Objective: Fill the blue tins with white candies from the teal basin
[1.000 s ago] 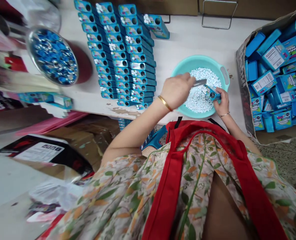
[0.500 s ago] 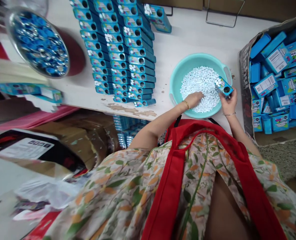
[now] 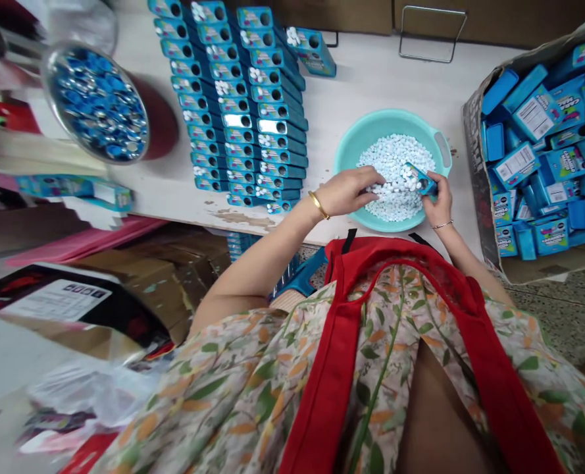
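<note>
A turquoise plastic basin [image 3: 344, 155] holds a heap of small white candy pieces [image 3: 395, 155]. My right hand [image 3: 439, 203] grips a small blue candy box [image 3: 426, 183] above the basin's right side. White pieces lie on the box's tilted end, which points to the left. My left hand [image 3: 354, 191] hovers at the basin's left side, thumb and fingers apart, with nothing visible between them. To its left stand rows of blue candy boxes [image 3: 240, 105], each with a dark round hole on top and some bearing white pieces.
A worn carton [image 3: 474, 141] full of blue boxes stands on the right. A metal pot [image 3: 161, 122] of shiny blue and silver pieces is at the left. A single blue box [image 3: 316, 56] stands at the back, near a wire handle [image 3: 433, 33].
My left hand has come out of the candy heap and moved left. My right hand has shifted left and tilted the box over the basin. The view has moved slightly.
</note>
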### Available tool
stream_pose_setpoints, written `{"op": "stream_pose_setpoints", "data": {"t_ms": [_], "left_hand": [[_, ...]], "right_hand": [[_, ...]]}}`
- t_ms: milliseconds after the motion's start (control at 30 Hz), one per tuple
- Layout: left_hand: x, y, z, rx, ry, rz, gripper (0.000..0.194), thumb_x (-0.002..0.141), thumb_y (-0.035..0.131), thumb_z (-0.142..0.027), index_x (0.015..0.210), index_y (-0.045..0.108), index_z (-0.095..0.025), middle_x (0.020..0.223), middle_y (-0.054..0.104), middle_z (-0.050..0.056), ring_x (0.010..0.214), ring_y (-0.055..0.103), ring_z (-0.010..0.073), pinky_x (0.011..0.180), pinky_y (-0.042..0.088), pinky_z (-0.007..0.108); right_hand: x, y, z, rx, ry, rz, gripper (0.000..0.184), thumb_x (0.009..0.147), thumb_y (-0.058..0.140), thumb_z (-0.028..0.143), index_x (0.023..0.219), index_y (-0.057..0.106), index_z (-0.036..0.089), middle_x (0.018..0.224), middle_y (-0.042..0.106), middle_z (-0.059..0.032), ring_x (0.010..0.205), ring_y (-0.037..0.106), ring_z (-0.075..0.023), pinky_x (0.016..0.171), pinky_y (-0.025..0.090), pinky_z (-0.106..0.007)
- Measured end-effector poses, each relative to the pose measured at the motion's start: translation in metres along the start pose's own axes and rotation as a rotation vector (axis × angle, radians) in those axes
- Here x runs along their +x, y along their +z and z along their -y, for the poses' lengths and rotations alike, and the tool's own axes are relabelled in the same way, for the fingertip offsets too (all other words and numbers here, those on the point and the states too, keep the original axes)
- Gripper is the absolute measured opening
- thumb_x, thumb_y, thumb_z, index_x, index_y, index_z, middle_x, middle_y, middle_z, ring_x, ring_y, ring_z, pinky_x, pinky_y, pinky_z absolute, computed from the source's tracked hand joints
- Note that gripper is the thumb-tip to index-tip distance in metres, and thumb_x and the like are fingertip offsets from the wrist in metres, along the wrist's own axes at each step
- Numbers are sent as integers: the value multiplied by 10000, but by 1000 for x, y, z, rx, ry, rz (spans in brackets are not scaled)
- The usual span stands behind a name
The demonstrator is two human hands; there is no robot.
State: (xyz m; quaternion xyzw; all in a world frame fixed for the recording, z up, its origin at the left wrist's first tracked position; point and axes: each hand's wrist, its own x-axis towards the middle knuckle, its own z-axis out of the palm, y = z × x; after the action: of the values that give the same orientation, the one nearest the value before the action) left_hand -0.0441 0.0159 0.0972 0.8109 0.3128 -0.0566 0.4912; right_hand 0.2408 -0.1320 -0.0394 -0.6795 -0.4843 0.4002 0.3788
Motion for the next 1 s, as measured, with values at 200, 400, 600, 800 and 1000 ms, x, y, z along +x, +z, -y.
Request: {"op": "stream_pose_setpoints", "data": {"t_ms": [200,400,600,800,1000], "left_hand": [[21,-20,-62,291,-177,129,297,1045,531,-174,1285,705,-154,1145,696,142,1116,719,323,986,555,452],[10,-24,-107,372,-172,87,397,1103,351,-166,1281,706,-164,1129,682,181,1141,709,360,938,557,507],[15,-8,-9,360,-295,-129,417,1080,481,-321,1477,601,-283,1227,701,149,1203,658,373,995,566,558],[65,83,71,311,-419,50,470,1061,352,-89,1421,650,-136,1372,686,241,1330,623,375,1067,512,515],[63,141,45,144,-215,200,452,1059,388,-99,1420,658,-127,1412,691,228,1345,629,335,1087,515,438]], "right_hand": [[-3,12,8,-58,-76,40,401,906,655,428,1289,646,309,1384,745,-96,1349,685,-340,1221,549,-604],[-6,11,10,-47,-35,64,405,915,672,468,1285,644,306,1388,742,-106,1350,689,-346,1228,549,-608],[-7,0,13,-15,-6,43,456,881,722,510,1283,645,310,1381,732,-93,1357,689,-347,1241,544,-625],[3,-7,10,42,45,-37,514,894,769,581,1302,636,298,1337,722,-86,1307,703,-319,1228,551,-615],[8,-9,-6,94,117,-132,555,887,786,634,1291,605,299,1213,689,-56,1172,727,-283,1167,592,-607]]}}
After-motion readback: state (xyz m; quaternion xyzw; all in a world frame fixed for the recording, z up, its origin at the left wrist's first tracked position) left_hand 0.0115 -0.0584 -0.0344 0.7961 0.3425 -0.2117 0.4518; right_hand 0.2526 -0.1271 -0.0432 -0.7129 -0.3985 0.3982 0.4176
